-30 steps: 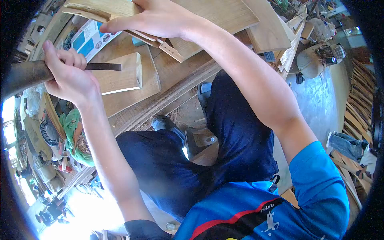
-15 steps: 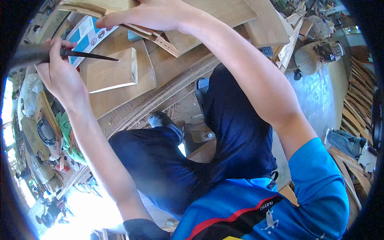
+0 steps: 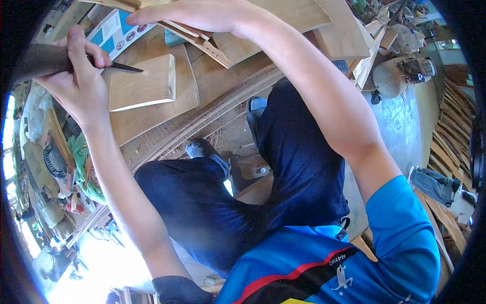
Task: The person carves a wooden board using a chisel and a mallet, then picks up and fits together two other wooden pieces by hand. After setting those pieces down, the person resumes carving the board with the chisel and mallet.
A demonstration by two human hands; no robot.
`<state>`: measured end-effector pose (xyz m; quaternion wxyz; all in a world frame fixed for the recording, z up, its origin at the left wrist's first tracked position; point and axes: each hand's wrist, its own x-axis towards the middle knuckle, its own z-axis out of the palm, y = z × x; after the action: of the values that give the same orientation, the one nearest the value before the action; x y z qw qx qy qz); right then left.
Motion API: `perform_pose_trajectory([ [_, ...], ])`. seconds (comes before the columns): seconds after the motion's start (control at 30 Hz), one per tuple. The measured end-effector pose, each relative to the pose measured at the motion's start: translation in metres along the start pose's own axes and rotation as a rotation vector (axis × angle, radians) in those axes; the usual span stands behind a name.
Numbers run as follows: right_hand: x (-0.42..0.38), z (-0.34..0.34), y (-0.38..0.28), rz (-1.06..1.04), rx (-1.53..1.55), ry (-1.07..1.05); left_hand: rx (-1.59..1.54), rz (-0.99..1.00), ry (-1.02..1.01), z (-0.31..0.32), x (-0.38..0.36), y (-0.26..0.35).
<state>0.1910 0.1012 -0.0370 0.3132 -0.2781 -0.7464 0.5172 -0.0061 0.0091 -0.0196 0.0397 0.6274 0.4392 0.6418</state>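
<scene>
My left hand (image 3: 76, 86) grips a chisel by its thick dark wooden handle (image 3: 40, 58). The thin blade (image 3: 126, 67) points right, its tip at the top left edge of a pale wooden block (image 3: 144, 86). That block lies on a wider board (image 3: 152, 119) on the workbench. My right hand (image 3: 197, 15) reaches across to the top of the view and holds down a thin notched wooden piece (image 3: 205, 44), fingers spread over it. A blue and white printed sheet (image 3: 114, 33) lies under the chisel.
Thick planks (image 3: 339, 30) are stacked at the top right. A power tool (image 3: 405, 71) sits on the floor at right, with wood slats (image 3: 455, 126) beyond it. A green bag (image 3: 83, 167) and cluttered tools lie at left. My knees and shoes (image 3: 202, 149) are below the bench.
My left hand lifted the chisel off the block's middle and brought it up and left, so the tip now rests at the block's upper edge. My right hand stayed on the notched piece.
</scene>
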Motion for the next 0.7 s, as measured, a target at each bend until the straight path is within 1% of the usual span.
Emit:
perform_pose_trajectory([
  [0.03, -0.001, -0.001, 0.000, -0.005, 0.005, -0.006, 0.021, 0.014, 0.006, 0.000, 0.000, 0.000],
  [0.13, -0.003, -0.002, -0.002, -0.012, 0.012, -0.016, 0.046, -0.030, -0.025, -0.007, 0.002, -0.006],
  [0.23, -0.005, -0.003, -0.005, 0.002, -0.002, -0.004, -0.087, -0.153, -0.034, -0.007, 0.002, 0.005],
  [0.33, -0.004, -0.001, -0.005, -0.001, 0.004, -0.004, -0.152, -0.157, -0.023, -0.002, 0.001, 0.009],
  [0.4, -0.002, 0.000, -0.002, -0.030, 0.042, -0.024, -0.129, -0.146, -0.020, -0.001, 0.000, 0.006],
  [0.53, -0.005, -0.003, -0.006, -0.008, 0.028, -0.031, -0.069, -0.144, 0.022, 0.003, -0.002, 0.005],
  [0.7, -0.008, -0.002, -0.010, -0.001, 0.022, -0.002, -0.097, -0.161, -0.015, -0.005, 0.000, -0.004],
])
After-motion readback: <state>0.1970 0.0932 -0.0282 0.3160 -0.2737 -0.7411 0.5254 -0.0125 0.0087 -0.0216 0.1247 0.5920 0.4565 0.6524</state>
